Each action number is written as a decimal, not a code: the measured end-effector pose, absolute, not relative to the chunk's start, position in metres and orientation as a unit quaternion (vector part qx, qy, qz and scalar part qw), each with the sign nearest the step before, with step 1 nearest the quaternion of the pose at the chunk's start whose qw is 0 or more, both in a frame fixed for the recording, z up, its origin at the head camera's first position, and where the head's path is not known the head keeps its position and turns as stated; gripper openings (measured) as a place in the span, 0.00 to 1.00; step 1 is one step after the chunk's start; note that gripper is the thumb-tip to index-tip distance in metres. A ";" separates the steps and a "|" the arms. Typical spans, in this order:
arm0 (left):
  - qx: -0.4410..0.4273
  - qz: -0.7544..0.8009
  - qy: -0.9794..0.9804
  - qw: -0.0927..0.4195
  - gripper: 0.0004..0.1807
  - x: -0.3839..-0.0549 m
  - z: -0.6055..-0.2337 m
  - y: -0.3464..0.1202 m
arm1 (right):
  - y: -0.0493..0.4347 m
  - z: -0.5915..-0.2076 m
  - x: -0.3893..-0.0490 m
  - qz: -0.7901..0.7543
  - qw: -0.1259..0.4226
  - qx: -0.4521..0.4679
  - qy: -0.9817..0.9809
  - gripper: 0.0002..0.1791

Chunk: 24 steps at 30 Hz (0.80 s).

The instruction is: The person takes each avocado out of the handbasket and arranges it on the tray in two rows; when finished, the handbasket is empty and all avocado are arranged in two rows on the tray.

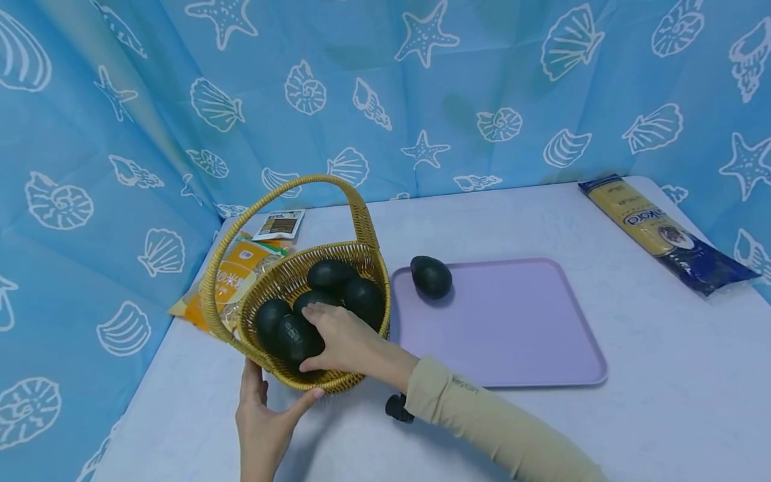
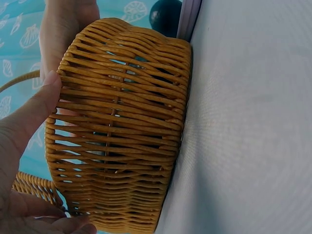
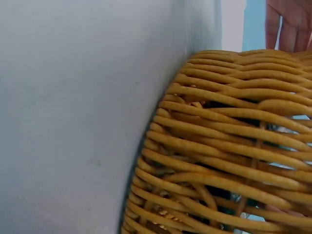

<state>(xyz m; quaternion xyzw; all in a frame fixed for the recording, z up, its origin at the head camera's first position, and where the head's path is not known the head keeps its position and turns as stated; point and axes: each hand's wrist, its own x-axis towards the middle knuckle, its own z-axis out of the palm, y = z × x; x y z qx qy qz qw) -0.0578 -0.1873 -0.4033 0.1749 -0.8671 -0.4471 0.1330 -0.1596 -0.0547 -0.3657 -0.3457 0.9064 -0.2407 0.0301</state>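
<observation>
A yellow wicker basket (image 1: 376,281) with a tall arched handle holds several dark avocados. My right hand (image 1: 346,338) reaches over the near rim and grips the front avocado (image 1: 298,339), its thumb and fingers on either side of it. My left hand (image 1: 265,418) holds the near left of the basket, thumb on the rim. In the left wrist view, the thumb presses the basket's (image 2: 122,122) edge and the other fingers (image 2: 39,214) lie by the handle's base. One avocado (image 1: 431,277) lies on the tray's back left corner. The right wrist view shows mostly wicker (image 3: 229,136), hiding the right hand's grip.
The lilac tray (image 1: 512,328) lies right of the basket. An orange food bag (image 1: 237,271) and a small white packet (image 1: 280,225) lie behind the basket to the left. A blue and gold pasta pack (image 1: 662,234) is at the far right. A patterned blue curtain (image 1: 385,100) backs the table.
</observation>
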 end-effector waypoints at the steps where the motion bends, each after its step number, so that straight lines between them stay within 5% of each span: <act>1: 0.175 -0.448 -0.867 0.133 0.65 -0.058 -0.403 -0.187 | -0.055 -0.367 -0.159 -0.237 0.030 -0.347 0.907 0.47; 24: 0.183 -0.447 -0.867 0.122 0.64 -0.058 -0.403 -0.187 | -0.071 -0.371 -0.151 -0.168 -0.003 -0.355 0.920 0.43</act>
